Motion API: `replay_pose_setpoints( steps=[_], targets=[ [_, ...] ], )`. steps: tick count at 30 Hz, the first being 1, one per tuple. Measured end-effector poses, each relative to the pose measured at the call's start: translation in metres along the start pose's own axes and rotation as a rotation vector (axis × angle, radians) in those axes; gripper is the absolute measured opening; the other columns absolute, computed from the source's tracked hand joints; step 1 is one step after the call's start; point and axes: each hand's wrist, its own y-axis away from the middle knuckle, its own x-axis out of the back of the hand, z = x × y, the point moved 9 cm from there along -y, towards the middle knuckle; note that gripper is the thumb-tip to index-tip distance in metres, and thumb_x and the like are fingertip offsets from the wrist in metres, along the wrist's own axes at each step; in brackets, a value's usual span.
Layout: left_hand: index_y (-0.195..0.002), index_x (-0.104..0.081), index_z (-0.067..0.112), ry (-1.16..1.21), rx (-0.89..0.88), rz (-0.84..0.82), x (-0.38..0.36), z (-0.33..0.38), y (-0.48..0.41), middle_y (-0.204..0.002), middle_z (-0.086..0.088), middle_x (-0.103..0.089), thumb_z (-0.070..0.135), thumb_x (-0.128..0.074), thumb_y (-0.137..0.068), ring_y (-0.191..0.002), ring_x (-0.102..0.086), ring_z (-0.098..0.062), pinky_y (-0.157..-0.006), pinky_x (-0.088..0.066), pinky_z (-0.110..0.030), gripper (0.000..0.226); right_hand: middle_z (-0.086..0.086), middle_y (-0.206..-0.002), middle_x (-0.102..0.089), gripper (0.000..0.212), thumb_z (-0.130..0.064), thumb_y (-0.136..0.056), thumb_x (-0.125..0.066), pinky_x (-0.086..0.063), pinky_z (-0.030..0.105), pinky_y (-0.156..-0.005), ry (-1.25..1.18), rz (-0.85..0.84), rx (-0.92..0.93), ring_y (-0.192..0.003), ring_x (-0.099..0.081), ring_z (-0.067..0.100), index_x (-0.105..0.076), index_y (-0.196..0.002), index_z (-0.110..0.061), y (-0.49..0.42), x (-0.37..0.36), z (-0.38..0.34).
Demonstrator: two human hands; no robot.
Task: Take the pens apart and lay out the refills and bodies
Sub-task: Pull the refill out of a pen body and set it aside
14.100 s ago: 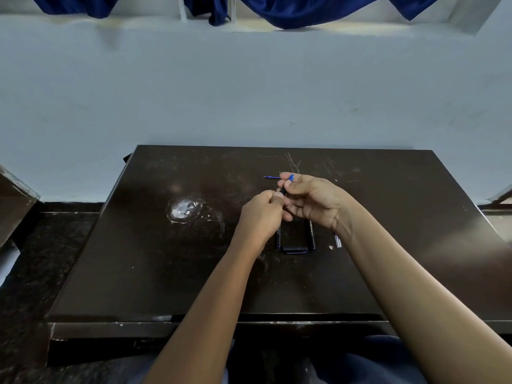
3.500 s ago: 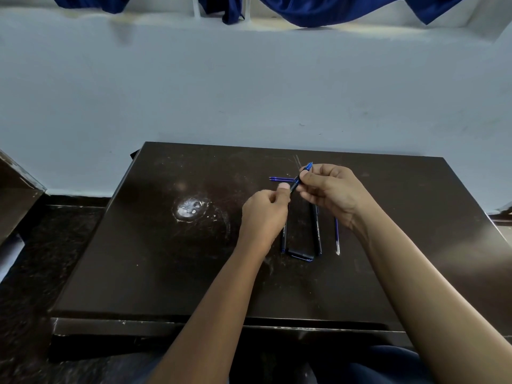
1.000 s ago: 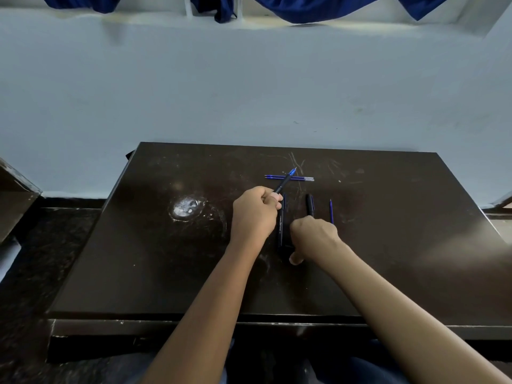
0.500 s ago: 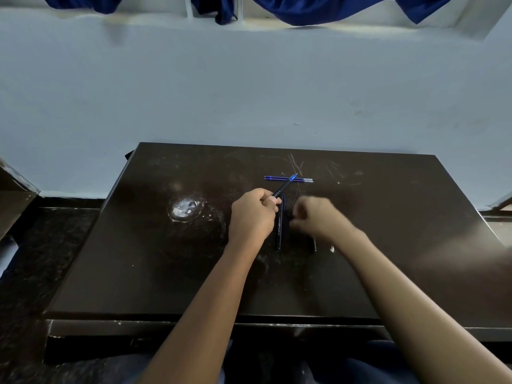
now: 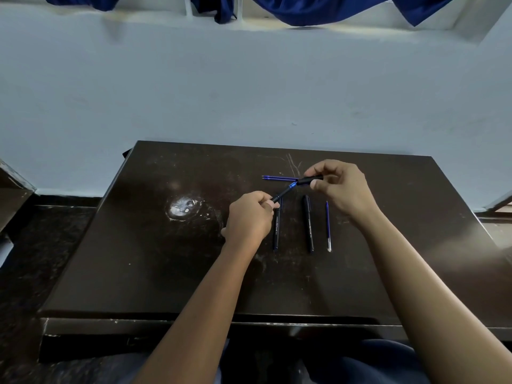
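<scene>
Above the middle of the dark table [image 5: 133, 261], the person holds one pen between both hands. The left hand [image 5: 250, 214] is curled round the near end of the held pen [image 5: 284, 193], gripping it between thumb and fingers. The pen slants up and to the right from there, and a blue section shows at its far end. The right hand [image 5: 342, 188] pinches a short black cap [image 5: 310, 180] between thumb and fingertips. The cap sits right at the pen's blue end, though the view does not settle whether it is seated on it or just touching.

The other parts lie on the table under and between the hands. A black pen body [image 5: 276, 231] with white lettering lies lengthwise just right of the left hand, its far end passing under the held pen. A second black pen body [image 5: 308, 223] lies roughly parallel to it, a little to the right. Just beyond that, below the right wrist, a blue refill [image 5: 328, 225] lies lengthwise with a pale near end. A second blue refill [image 5: 278, 178] lies crosswise at the far side, its right end hidden behind the cap and the right fingers.

A whitish scuff [image 5: 182, 207] marks the tabletop left of the left hand. Behind the table is a pale wall [image 5: 249, 87], with blue curtain [image 5: 332, 9] hanging at the top.
</scene>
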Motion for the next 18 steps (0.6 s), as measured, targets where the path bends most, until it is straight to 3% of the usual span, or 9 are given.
replay_pose_setpoints(
  steps=[5,9,11,15,18],
  targets=[
    [-0.101,-0.071,0.024,-0.072,-0.063,-0.045,-0.006,0.003,0.000,-0.097,0.002,-0.071,0.024,-0.053,-0.094,-0.086,-0.063,-0.017,-0.088,-0.052,-0.045,0.019,-0.007,-0.080,-0.069,0.022,-0.005,-0.078,-0.069,-0.047,0.027,-0.078,0.148,-0.188,0.145,-0.081,-0.062,0.016,-0.073,-0.086,-0.026,0.006,-0.024,-0.022],
    [-0.102,-0.072,0.021,-0.106,-0.110,-0.008,-0.002,0.003,-0.001,-0.093,0.000,-0.072,0.022,-0.055,-0.093,-0.086,-0.066,-0.016,-0.085,-0.054,-0.042,0.019,-0.001,-0.083,-0.071,0.020,-0.006,-0.079,-0.069,-0.048,0.031,-0.078,0.181,-0.241,0.177,-0.081,-0.062,0.021,-0.075,-0.090,-0.022,0.011,-0.033,-0.026],
    [-0.104,-0.072,0.021,-0.145,-0.126,0.009,0.000,0.005,0.001,-0.093,0.000,-0.072,0.022,-0.056,-0.093,-0.085,-0.066,-0.015,-0.084,-0.055,-0.040,0.019,-0.003,-0.080,-0.070,0.020,-0.006,-0.079,-0.069,-0.047,0.026,-0.075,0.186,-0.241,0.179,-0.078,-0.061,0.019,-0.075,-0.090,-0.021,0.011,-0.033,-0.026],
    [-0.100,-0.072,0.019,-0.172,-0.140,0.025,-0.002,0.004,0.005,-0.091,0.000,-0.072,0.021,-0.058,-0.092,-0.086,-0.066,-0.016,-0.086,-0.054,-0.041,0.017,-0.015,-0.073,-0.065,0.022,-0.003,-0.079,-0.067,-0.041,0.005,-0.060,0.213,-0.275,0.150,-0.068,-0.057,0.006,-0.075,-0.089,-0.021,0.014,-0.037,-0.020],
    [-0.100,-0.072,0.019,-0.204,-0.141,0.017,-0.004,0.002,0.007,-0.094,0.000,-0.071,0.021,-0.058,-0.092,-0.083,-0.065,-0.015,-0.077,-0.054,-0.034,0.016,-0.009,-0.079,-0.068,0.022,-0.002,-0.079,-0.067,-0.039,0.003,-0.061,0.224,-0.300,0.117,-0.071,-0.059,0.000,-0.074,-0.088,-0.021,0.016,-0.042,-0.015]
  ],
)
